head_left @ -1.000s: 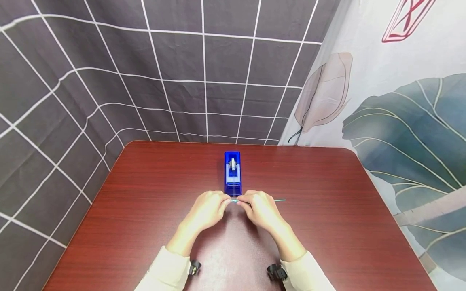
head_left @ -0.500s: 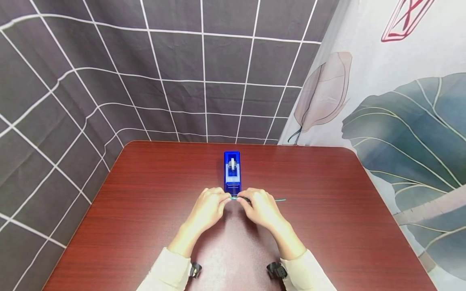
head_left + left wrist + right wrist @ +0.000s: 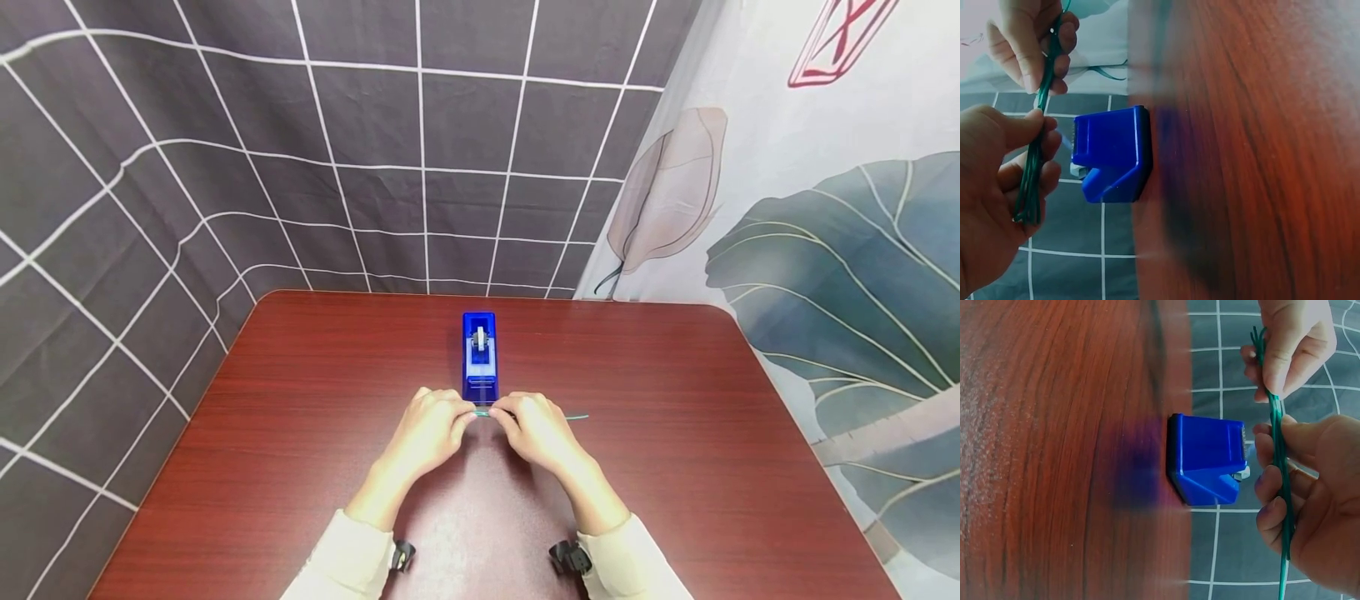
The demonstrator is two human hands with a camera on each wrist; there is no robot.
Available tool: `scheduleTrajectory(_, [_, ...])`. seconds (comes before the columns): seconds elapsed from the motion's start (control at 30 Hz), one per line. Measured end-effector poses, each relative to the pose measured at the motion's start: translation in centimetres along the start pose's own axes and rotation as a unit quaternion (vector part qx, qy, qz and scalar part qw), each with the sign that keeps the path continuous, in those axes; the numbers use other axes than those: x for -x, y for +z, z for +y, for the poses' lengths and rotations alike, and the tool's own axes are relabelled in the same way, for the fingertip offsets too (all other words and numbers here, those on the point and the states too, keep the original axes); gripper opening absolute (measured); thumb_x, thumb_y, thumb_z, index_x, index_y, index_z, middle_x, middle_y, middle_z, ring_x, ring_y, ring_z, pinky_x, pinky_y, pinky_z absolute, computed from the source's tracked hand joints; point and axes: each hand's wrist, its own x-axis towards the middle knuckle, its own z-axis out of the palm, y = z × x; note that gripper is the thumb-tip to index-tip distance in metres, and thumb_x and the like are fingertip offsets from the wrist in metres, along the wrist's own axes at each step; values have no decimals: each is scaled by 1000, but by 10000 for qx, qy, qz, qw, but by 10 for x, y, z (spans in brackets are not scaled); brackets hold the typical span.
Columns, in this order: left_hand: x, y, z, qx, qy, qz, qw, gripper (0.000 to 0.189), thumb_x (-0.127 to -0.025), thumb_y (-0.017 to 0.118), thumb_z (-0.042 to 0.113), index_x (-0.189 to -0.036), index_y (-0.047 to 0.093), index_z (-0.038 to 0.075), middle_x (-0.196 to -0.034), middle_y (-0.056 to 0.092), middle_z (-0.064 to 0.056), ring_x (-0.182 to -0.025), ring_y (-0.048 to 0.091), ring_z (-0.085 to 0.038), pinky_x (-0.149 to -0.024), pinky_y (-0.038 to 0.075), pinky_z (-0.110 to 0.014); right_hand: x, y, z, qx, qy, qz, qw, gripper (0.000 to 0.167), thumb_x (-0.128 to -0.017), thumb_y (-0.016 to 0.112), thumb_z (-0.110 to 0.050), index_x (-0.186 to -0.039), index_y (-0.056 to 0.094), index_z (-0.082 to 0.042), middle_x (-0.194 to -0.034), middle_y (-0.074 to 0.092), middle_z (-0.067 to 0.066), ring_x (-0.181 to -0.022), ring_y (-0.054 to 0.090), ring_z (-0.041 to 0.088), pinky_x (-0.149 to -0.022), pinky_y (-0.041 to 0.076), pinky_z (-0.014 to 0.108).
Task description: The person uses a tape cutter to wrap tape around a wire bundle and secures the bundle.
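Both hands pinch a bundle of thin green wires (image 3: 1279,440), held crosswise in front of a blue tape dispenser (image 3: 481,362). My left hand (image 3: 429,429) grips the left part between thumb and curled fingers; loose wire ends stick out below its palm in the left wrist view. Just beside it, my right hand (image 3: 536,427) holds the bundle the same way, and one longer green strand (image 3: 577,417) reaches out past its right side. Only a short stretch shows between the two thumbs. The dispenser carries a small tape roll (image 3: 481,338) and stands just beyond the fingertips.
A reddish-brown wooden table (image 3: 315,358) lies under the hands. Dark grid-patterned cloth (image 3: 375,125) hangs behind and to the left of it. On the right hangs a white curtain (image 3: 757,142) with leaf prints.
Both hands stay almost in place with the bundle between them, shifting only very slightly. The strand's free right end has dipped a little. The dispenser has not moved.
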Motion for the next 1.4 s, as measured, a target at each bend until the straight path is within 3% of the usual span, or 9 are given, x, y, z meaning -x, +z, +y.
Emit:
scheduleTrajectory(0.2, [-2,0,0,411,-453,-386,9974,6,-91,73,14,-94,77,12,-83,69,4,-72,62,-11,-71,51,-33,1,1,1,70,-133,114,9998,9,-94,71,-16,-87,76,-14,-78,66,-6,-69,63,13,-62,52,36])
scheduleTrajectory(0.33, [-3,-1,1,324,-564,-499,9966,11,-96,67,17,-98,77,12,-87,71,2,-78,68,-15,-75,55,-37,1,2,2,91,-212,199,9995,8,-94,71,-15,-88,76,-14,-77,65,-6,-69,64,13,-62,53,36])
scheduleTrajectory(0.5, [-4,-2,1,226,-541,-431,9974,17,-100,63,18,-93,76,12,-86,73,1,-84,72,-20,-78,55,-42,1,3,3,109,-279,257,9992,7,-94,71,-15,-88,75,-14,-78,65,-5,-71,65,15,-63,54,38])
scheduleTrajectory(0.9, [-4,-3,2,348,-763,-364,9958,12,-97,67,18,-93,77,14,-85,73,2,-84,72,-20,-79,55,-41,0,5,5,114,-351,384,9986,5,-93,72,-14,-89,75,-13,-80,65,-5,-71,65,14,-64,54,37])
scheduleTrajectory(1.4, [-4,0,1,245,-740,-168,9968,7,-94,72,19,-91,77,15,-79,67,7,-75,67,-15,-73,52,-39,0,6,7,-92,-392,530,9978,5,-93,73,-14,-91,74,-10,-84,66,-4,-72,64,13,-65,53,36])
